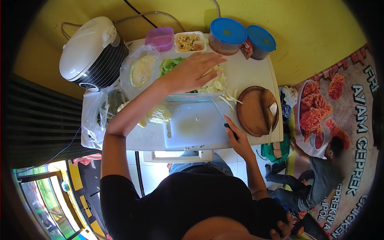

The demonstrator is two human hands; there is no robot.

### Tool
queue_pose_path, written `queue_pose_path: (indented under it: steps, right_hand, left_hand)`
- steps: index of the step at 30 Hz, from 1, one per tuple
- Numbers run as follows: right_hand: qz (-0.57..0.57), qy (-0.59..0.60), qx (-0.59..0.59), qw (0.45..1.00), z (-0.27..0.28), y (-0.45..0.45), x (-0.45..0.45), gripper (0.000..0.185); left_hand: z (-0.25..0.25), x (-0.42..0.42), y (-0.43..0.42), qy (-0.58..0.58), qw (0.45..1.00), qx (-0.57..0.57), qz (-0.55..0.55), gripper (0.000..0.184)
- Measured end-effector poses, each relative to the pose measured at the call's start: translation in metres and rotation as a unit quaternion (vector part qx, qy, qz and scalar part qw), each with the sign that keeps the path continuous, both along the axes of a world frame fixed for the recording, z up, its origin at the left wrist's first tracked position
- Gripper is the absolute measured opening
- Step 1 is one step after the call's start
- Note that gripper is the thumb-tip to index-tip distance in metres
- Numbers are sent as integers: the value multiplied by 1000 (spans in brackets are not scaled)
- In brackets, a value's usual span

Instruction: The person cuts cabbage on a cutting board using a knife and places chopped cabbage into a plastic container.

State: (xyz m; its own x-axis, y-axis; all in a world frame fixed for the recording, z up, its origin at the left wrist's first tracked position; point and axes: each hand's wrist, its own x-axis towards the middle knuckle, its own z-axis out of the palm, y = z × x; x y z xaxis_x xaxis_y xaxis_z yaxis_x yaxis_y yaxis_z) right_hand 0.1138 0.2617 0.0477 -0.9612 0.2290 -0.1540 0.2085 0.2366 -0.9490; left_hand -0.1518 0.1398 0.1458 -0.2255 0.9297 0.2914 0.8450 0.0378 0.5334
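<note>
My left hand [195,72] reaches across a clear plastic container [196,97], its fingers extended and apart. Inside are green leaves [170,66] and sliced pale cabbage [217,85], partly hidden by my hand. A knife [219,109] is in my right hand [239,140], fingers wrapped round its black handle, the blade pointing toward the container. Below the container lies a white cutting board [188,124] with a damp patch and small scraps. A cut cabbage piece [159,114] sits at the board's left, and another cabbage half [142,71] rests on plastic behind it.
A round brown mortar [250,116] with a pestle stands at right. A rice cooker [90,52], purple tub [160,38], white food tray [190,42] and blue-lidded containers [228,31] line the back. A plastic bag [94,120] is at left. Another person [320,176] sits at right.
</note>
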Motion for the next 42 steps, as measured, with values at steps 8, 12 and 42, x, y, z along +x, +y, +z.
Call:
queue_pose_path:
  steps: [8,12,42]
  right_hand:
    - [-18,45,36,998,-3,-3,2,46]
    - [-45,0,38,998,8,-6,15,47]
    - [-259,34,-27,965,-16,-82,94,46]
  left_hand:
    - [-30,-1,-12,72,992,-100,26,57]
    - [-12,22,-21,145,983,13,109,55]
    - [-75,78,-184,37,955,-55,289,79]
